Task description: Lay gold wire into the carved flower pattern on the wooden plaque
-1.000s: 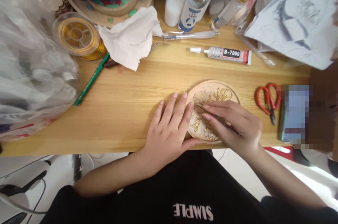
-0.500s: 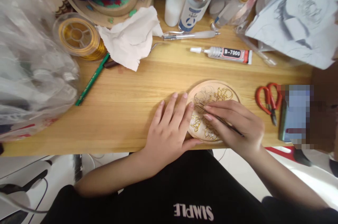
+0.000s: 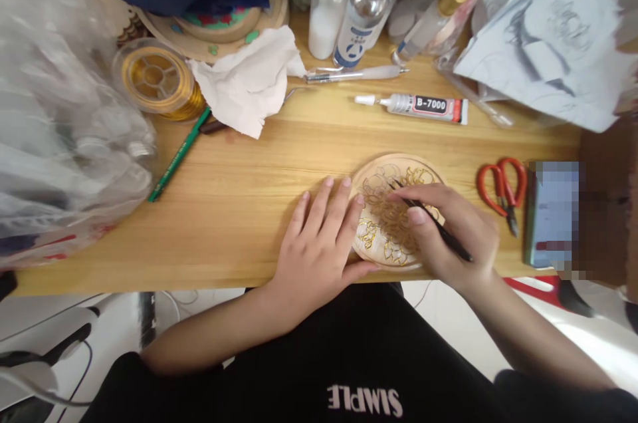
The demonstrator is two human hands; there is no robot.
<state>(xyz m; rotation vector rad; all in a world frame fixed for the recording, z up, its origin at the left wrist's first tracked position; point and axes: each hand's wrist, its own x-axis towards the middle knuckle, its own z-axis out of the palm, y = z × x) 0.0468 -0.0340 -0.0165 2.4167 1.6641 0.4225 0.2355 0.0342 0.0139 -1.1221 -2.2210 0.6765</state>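
A round wooden plate (image 3: 393, 158) lies near the table's front edge. Fine drawn lines cover its face, and gold wire outlines (image 3: 367, 234) sit along parts of it. My left hand (image 3: 315, 250) rests palm down at the plate's left side, fingers spread, with the index finger and thumb against the rim. Black tweezers (image 3: 443, 231) are pinched in my right hand (image 3: 451, 227), over the plate's right half. The tips of the tweezers point at the upper middle of the drawing. Whether they grip anything is too small to tell, and my right hand hides part of the plate.
Red-handled cutters (image 3: 503, 190) and a phone (image 3: 555, 217) lie to the right. Behind the plate are a B-7000 glue tube (image 3: 423, 108), a pen (image 3: 356, 74) and several bottles (image 3: 355, 30). At the left are a gold wire spool (image 3: 154, 77), crumpled tissue (image 3: 252, 80), a green pencil (image 3: 179, 155) and plastic bags (image 3: 74, 124).
The tweezers' tips have shifted up and right across the plate, away from my left fingers. My left hand stays at the rim. The view has shifted slightly.
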